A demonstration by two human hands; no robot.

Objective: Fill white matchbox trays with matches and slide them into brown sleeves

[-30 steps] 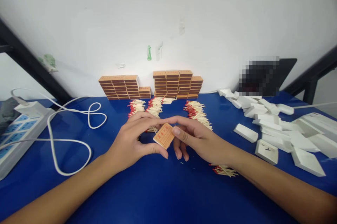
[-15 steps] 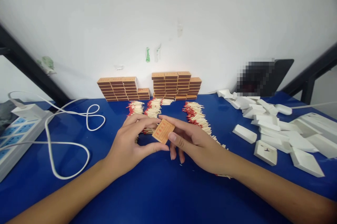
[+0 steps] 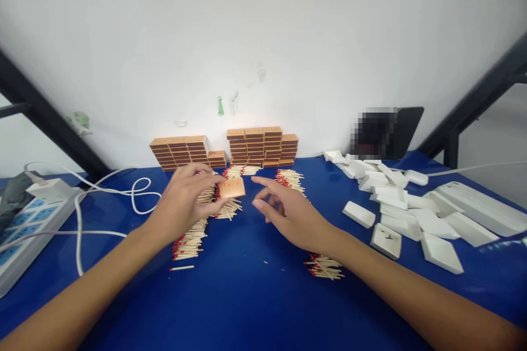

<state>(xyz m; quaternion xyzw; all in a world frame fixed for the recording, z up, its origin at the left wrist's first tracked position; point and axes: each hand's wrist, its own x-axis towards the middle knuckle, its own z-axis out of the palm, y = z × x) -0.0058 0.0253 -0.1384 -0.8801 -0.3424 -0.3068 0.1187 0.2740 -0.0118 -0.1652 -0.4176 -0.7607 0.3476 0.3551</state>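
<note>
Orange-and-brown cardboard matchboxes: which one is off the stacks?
The orange rectangular cardboard matchbox held in the left hand; the others visible sit in brown-sided stacks along the white wall.

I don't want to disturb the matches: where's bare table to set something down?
Widest: the near middle of the blue table, this side of the lone match and the small match pile. Narrower: between the right-hand match row and the crowded white pieces. Also crowded: the back, with matchbox stacks; the left, with cable and power strip.
</note>
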